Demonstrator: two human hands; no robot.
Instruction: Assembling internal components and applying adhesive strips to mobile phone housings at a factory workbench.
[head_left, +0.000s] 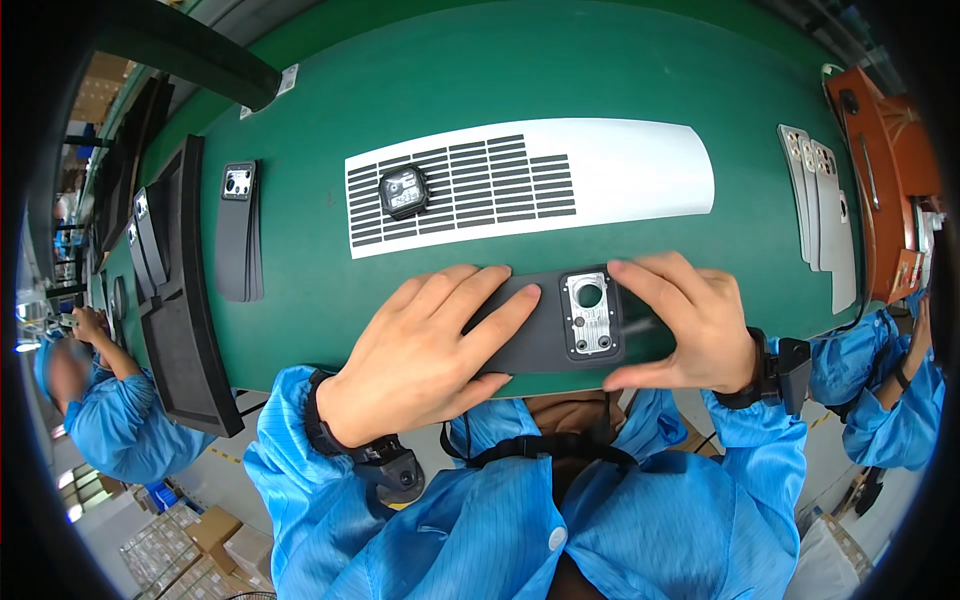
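A dark grey phone back cover (535,335) with a silver metal camera plate (590,315) at its right end lies level near the front edge of the green table. My left hand (425,345) grips its left part, fingers across the top and thumb at the near edge. At the right end my right hand (690,325) spans the short side, forefinger at the far corner and thumb by the near corner. Beyond them a white sheet (640,170) with rows of black strips lies flat. A square-faced black digital watch (404,191) rests on its left part.
Several dark covers (237,240) lie stacked at left, beside a black tray (180,320) with more covers. Lighter grey covers (825,210) overlap at right, near an orange cabinet (870,180). A co-worker (120,400) is at far left, another person (890,390) at right.
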